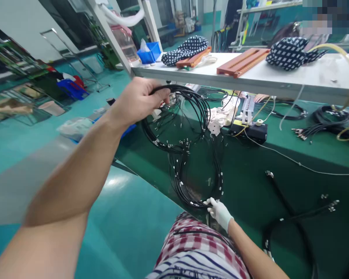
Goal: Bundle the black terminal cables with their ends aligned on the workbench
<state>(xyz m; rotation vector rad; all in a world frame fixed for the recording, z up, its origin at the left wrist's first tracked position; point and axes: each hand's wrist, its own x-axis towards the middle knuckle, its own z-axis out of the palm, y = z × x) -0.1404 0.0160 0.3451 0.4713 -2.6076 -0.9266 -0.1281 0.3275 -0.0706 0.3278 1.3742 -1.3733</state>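
My bare left hand [145, 99] is closed around the top of a looped bundle of black cables [203, 110], lifting it at the table's left side. White tags and small metal ends show along its lower part. Nearer to me lies a second loop of black cables [178, 182], which meets the first around the middle; whether they are joined I cannot tell. At its near edge, my right hand [219, 213], in a white glove, pinches the cables by the table edge. Part of the fingertips is hidden behind the strands.
A green table [244, 178] carries more black cables [291, 217] at right and a black box [250, 130] with a thin white cord. Above runs a white shelf [163, 71] with orange-brown racks [241, 62] and patterned cloth pieces [287, 52]. A co-worker's hand [260, 97] shows beneath the shelf.
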